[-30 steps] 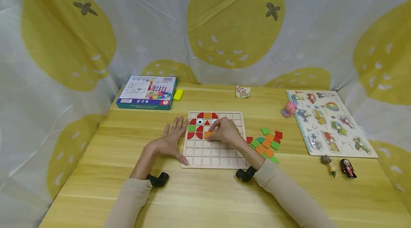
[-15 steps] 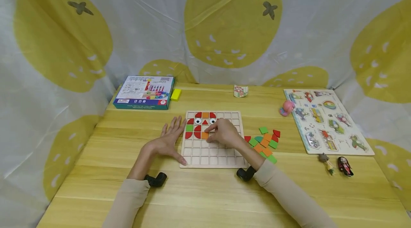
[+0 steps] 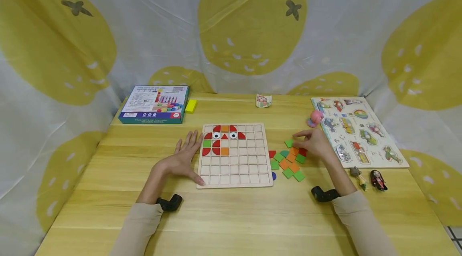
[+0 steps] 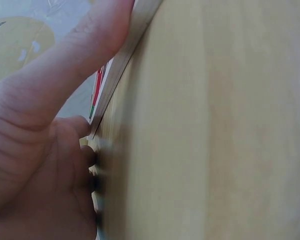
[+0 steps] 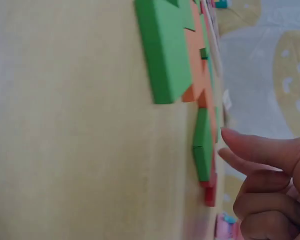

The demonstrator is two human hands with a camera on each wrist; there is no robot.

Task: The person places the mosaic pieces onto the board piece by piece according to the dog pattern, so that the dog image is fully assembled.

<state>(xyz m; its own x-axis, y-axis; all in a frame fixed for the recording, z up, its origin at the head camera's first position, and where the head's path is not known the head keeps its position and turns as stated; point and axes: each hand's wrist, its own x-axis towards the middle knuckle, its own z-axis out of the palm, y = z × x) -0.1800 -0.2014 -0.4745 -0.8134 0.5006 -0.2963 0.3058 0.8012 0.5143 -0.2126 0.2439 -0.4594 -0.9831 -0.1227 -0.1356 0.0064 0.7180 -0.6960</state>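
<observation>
A wooden grid board lies in the middle of the table, with red, orange and green pieces and two eye pieces in its upper left cells. My left hand rests along the board's left side with fingers spread, its thumb touching the lower left corner. Over the far right edge of the loose tiles is my right hand, thumb and forefinger extended with a gap between them and the other fingers curled. Nothing shows in its grip. Nearest to it are a green square tile and red pieces, partly hidden.
A boxed bead set and a yellow block stand at the back left. A crumpled printed paper lies at the back. On the right are a picture puzzle board, a pink toy and two small figures.
My right hand has left the board and moved right to the loose tiles. The orange square it held now lies in a board cell. The left hand stays in place; the head view has shifted.
</observation>
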